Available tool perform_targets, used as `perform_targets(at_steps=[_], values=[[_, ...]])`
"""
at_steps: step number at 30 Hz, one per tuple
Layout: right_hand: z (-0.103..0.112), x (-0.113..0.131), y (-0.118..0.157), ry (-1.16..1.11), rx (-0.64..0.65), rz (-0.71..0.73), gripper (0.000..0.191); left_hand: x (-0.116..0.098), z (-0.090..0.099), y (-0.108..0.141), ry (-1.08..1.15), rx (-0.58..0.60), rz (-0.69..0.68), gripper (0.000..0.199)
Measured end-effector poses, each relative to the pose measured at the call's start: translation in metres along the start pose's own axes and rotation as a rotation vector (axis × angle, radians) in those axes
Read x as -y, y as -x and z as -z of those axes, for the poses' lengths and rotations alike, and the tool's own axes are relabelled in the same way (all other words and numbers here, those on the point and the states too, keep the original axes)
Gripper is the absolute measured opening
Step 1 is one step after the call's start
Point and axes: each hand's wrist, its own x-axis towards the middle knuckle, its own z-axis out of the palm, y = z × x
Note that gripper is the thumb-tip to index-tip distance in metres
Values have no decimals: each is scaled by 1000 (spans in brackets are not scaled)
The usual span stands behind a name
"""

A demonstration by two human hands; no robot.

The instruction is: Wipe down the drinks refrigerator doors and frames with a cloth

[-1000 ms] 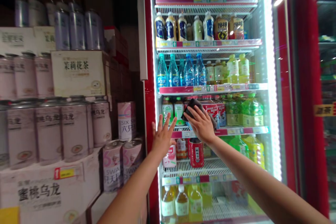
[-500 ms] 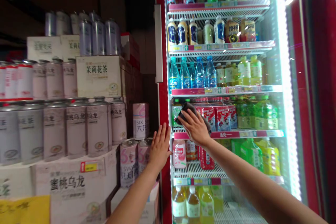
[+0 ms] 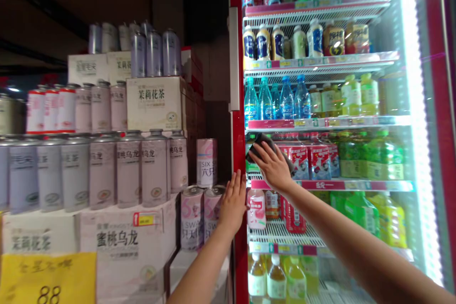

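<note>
My right hand (image 3: pixel 271 167) presses a dark cloth (image 3: pixel 262 145) against the glass door of a lit drinks refrigerator (image 3: pixel 356 104), close to the door's red frame (image 3: pixel 236 80). Behind the glass stand shelves of bottled drinks and red-and-white cartons. My left hand (image 3: pixel 233 202) lies flat with its fingers apart, its fingertips at the red frame and holding nothing. Part of the cloth is hidden under my right fingers.
Left of the refrigerator, stacked cartons (image 3: pixel 154 103) carry rows of large metal tea tins (image 3: pixel 154 168). Pink cans (image 3: pixel 191 218) stand near my left forearm. A yellow price sign (image 3: pixel 48 278) hangs at the lower left.
My left hand has moved from raised in the air to the red frame. The cloth has slid left across the glass towards the frame. The whole view has shifted right.
</note>
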Motion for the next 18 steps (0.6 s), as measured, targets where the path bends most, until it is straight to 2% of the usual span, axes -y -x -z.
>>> perform_targets(at_steps=[2, 4, 6, 9, 11, 12, 14, 18], values=[[-3, 10, 10, -56, 53, 191, 54, 0, 1, 8, 10, 1, 9, 105], [-3, 11, 9, -104, 88, 302, 50, 1, 2, 16, 24, 4, 15, 104], [-3, 7, -8, -133, 82, 265, 44, 5, 3, 22, 37, 8, 35, 107], [-7, 6, -47, -159, 20, 81, 37, 8, 4, 25, 44, 23, 64, 109], [-13, 15, -60, -181, -22, 1, 35, 8, 4, 28, 41, 30, 66, 106], [-16, 21, -57, -195, -33, -4, 35, 7, 3, 30, 36, 27, 73, 105], [-23, 37, -36, -221, -30, 62, 36, 4, 2, 38, 25, 14, 94, 101], [-26, 57, 27, -248, 24, 346, 37, -2, 0, 57, -10, 36, 140, 96]])
